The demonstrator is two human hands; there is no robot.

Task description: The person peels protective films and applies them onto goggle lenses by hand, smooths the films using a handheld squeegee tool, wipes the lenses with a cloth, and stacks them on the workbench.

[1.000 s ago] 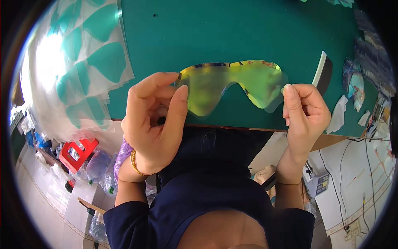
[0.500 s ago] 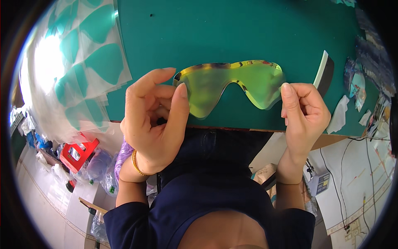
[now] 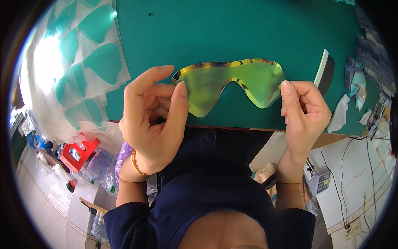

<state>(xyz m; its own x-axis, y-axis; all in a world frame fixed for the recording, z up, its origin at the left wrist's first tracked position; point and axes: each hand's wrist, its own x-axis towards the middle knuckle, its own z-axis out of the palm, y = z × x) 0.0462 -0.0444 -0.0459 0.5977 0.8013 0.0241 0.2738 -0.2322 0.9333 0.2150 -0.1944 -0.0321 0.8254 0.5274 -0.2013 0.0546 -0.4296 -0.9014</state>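
A one-piece goggle lens [image 3: 203,92], mirrored yellow-green with a nose notch, is held up over the green table. Hazy film seems to cover most of it, leaving a shinier strip along the top edge. My left hand [image 3: 151,112] has its thumb at the lens's left end and the index finger raised away; its other fingers are partly hidden behind. At the opposite end, my right hand [image 3: 304,110] pinches the edge between thumb and curled fingers. Whether that pinch takes in the lens itself or only film at its rim is hard to see.
Clear sheets with teal lens-shaped pieces [image 3: 103,64] lie at the left of the green table [image 3: 199,29]. A dark-and-white curved tool [image 3: 324,72] rests beyond my right hand, beside torn white scraps [image 3: 339,114]. A red plastic object [image 3: 78,154] and bags sit below left.
Both hands and the lens have shifted very slightly away from me. The grip looks the same.
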